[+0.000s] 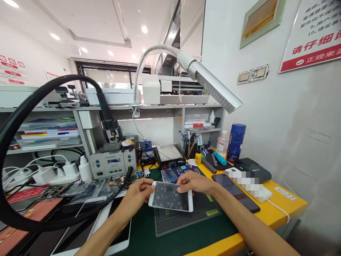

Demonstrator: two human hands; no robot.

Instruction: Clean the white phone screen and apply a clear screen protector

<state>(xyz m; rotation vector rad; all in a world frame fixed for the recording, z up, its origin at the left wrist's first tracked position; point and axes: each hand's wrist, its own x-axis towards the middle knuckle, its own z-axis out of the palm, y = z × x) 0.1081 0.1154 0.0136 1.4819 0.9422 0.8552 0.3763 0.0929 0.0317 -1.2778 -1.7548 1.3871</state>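
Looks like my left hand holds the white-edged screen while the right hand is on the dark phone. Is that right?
Not quite: the head view shows the right hand on the white-edged screen too, thumb on its face. The dark phone lies apart, farther right. The left hand does hold the screen.

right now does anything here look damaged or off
Yes. The white-framed screen being held has pale blotches scattered across its dark face; I can't tell whether they're bubbles or marks. On the wall, the switches show bare mounting edges, seemingly missing a cover.
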